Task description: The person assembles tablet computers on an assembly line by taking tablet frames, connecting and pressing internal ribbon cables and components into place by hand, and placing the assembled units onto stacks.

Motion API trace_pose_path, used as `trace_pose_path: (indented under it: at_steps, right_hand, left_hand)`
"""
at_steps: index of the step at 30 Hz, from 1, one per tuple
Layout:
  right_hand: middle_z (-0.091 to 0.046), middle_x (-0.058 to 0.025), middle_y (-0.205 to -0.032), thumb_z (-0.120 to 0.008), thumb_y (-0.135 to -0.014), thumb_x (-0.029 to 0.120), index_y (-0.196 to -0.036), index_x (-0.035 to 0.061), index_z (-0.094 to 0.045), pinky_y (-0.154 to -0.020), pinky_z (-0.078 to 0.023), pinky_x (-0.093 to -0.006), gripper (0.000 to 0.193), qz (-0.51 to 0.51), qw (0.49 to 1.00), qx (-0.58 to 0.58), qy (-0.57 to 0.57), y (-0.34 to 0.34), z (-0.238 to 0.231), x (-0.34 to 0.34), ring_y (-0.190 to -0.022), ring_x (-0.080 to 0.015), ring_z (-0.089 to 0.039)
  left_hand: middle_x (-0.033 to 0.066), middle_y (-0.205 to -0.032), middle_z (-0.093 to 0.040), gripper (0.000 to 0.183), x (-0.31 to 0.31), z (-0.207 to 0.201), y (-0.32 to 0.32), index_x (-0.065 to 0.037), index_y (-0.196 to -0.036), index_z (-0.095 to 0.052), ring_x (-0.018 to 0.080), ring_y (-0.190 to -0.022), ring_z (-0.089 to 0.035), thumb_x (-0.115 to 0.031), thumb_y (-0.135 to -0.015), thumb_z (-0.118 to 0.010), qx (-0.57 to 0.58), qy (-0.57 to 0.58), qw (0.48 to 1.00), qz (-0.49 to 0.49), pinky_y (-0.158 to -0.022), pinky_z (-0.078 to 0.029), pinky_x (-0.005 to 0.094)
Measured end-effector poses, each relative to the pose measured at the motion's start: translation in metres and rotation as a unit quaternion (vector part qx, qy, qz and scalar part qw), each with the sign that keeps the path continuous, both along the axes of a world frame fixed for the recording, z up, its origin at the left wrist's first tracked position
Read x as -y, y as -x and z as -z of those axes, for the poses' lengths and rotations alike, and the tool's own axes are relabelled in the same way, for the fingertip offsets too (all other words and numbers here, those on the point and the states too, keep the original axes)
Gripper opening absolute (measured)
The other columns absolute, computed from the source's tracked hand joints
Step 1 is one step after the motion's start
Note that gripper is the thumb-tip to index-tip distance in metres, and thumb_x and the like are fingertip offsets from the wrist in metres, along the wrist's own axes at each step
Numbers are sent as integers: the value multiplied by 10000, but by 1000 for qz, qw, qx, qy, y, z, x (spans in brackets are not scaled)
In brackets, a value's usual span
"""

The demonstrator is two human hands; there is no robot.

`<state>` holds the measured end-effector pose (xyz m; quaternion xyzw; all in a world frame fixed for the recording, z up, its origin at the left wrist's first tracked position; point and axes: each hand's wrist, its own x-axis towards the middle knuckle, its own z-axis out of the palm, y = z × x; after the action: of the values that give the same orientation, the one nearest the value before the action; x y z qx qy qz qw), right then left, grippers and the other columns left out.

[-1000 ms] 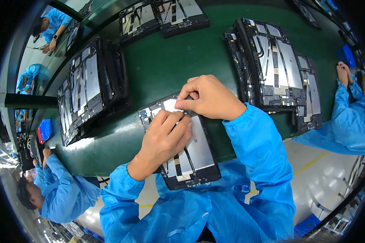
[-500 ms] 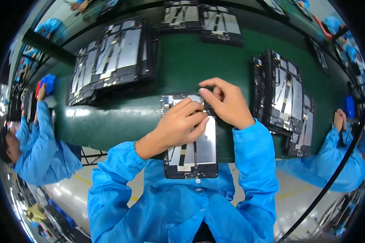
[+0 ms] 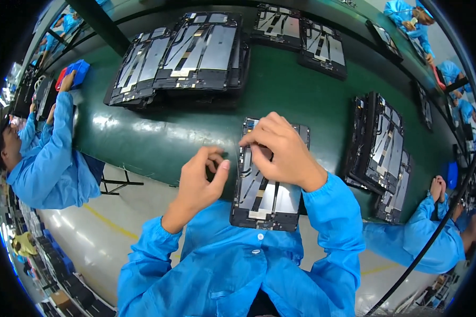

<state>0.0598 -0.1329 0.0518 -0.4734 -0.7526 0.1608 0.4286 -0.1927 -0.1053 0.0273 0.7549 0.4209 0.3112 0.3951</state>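
Note:
An opened tablet [image 3: 285,201] lies in front of me with its silver battery plates, flex cables and circuit parts bare. Its lower end sticks out past the table's front edge, over my lap. My right hand [image 3: 283,150] arches over the tablet's upper part. The index fingertip reaches the upper left edge, and the thumb hangs apart from it, with nothing visible between them. Just left of the tablet, my left hand [image 3: 198,179] is raised clear of it. Its fingers are loosely curled, with a gap to the thumb, and it holds nothing I can see.
Stacks of similar opened tablets stand on the green table [image 3: 143,142]: a large stack [image 3: 195,53] at the back left, smaller ones [image 3: 322,50] behind, another stack [image 3: 386,142] at right. Co-workers in blue sit at left [image 3: 47,158] and right [image 3: 428,227]. A black cable [image 3: 428,243] crosses the right side.
My left hand has come off the tablet and drawn back to its left. My right hand has moved left and down over the tablet's upper part. The view has shifted and turned.

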Motion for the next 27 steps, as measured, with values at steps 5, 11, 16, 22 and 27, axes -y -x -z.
trace_pose_path:
  at_steps: [5, 11, 16, 22, 27]
  right_hand:
    - [-688, -107, -926, -713, -893, -32, -1054, 43, -814, -805, -528, -442, 205, 59, 998, -27, -6, -3, 9, -15, -913, -321, -623]
    - [-718, -102, -921, -700, -927, -49, -1088, 20, -822, -716, -507, -398, 213, 107, 993, -51, -28, -6, 13, -5, -867, -267, -619]
    - [-694, -99, -907, -725, -922, -15, -1115, 24, -808, -742, -513, -407, 214, 106, 993, -58, 18, 5, 5, -1, -875, -275, -620]
    - [-670, -134, -1155, -771, -860, 11, -1097, 62, -791, -874, -546, -444, 243, 42, 998, 43, 35, 0, 12, 4, -1010, -329, -624]
    - [-654, -131, -1265, -839, -819, 21, -1059, 96, -788, -927, -542, -463, 257, -28, 996, 54, 58, 0, 3, 4, -1070, -350, -616]
  left_hand:
    - [120, -903, -761, 514, -7, -4, -29, 10, -1435, -624, 218, -698, -716, -140, -994, -841, -24, 51, 998, 18, -654, -568, 376]
    - [61, -1010, -712, 518, -17, 14, -33, 14, -1498, -565, 98, -873, -690, 82, -1025, -762, 142, 183, 973, 20, -772, -570, 263]
    - [58, -1013, -707, 534, -15, 14, -30, 16, -1511, -527, 100, -882, -675, 76, -1032, -756, 228, 143, 963, 14, -802, -559, 263]
    - [91, -958, -735, 460, -11, -1, -30, 10, -1452, -559, 136, -849, -700, -17, -1040, -762, 57, 123, 991, 2, -751, -557, 294]
    - [101, -971, -750, 392, -3, 20, -18, 15, -1408, -596, 160, -831, -699, 22, -1035, -716, 109, 27, 994, 7, -764, -574, 323]
